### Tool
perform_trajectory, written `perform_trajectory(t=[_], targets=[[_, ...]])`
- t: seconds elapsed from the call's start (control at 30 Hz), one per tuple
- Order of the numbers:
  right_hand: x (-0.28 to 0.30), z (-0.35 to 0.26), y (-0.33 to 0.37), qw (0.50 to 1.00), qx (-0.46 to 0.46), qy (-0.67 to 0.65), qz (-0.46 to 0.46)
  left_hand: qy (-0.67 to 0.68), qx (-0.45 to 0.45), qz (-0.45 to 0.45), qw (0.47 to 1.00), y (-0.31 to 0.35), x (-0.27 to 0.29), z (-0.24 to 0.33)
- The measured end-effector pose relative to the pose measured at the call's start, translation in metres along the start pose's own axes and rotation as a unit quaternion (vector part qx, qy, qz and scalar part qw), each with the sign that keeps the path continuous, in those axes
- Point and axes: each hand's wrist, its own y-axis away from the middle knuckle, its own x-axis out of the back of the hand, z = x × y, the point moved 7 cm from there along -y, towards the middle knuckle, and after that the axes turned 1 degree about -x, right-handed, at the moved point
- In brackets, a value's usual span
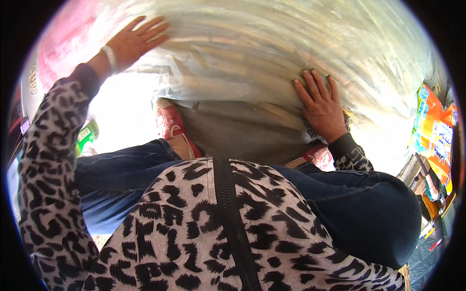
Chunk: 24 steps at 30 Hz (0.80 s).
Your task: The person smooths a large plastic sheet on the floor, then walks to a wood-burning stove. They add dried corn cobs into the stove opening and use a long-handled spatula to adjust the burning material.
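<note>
Leopard-print jacket (213,233) with a dark zip nearest the lens at six o'clock, blue jeans (340,208) bent at the knees on either side. Beyond, filling twelve o'clock from rim to rim: big clear plastic-wrapped bundle (272,53), blurred, what look like pale rods or rolls lengthwise inside, grey wrap sagging underneath. Left hand (136,42) at eleven o'clock, flat on the wrap, fingers (155,26) spread, gripping nothing. Right hand (323,104) at two o'clock, palm pressed to the lower bulge, fingers together, likewise only pushing. Red patterned shoe (170,123) under the bundle's near edge. Outward: green bottle (86,136) at nine o'clock, bright orange snack packets (434,136) at three o'clock. Likely risks: slick film sliding under flat palms, bundle rolling onto the feet, wrap tearing, packets swept aside.
</note>
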Motion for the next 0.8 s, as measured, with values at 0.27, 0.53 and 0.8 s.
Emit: perform_trajectory(t=[0.27,0.53,0.8], targets=[[0.017,0.008,-0.01,0.994,0.011,-0.03,0.103,0.111,0.018,0.025,0.993,0.127,-0.033,-0.012],[0.031,0.015,-0.037,0.994,0.003,-0.063,0.092,0.326,0.06,0.118,0.936,0.127,-0.025,0.172],[0.103,0.042,-0.023,0.992,0.111,0.059,-0.004,0.394,0.091,0.259,0.877,0.026,0.023,0.194]])
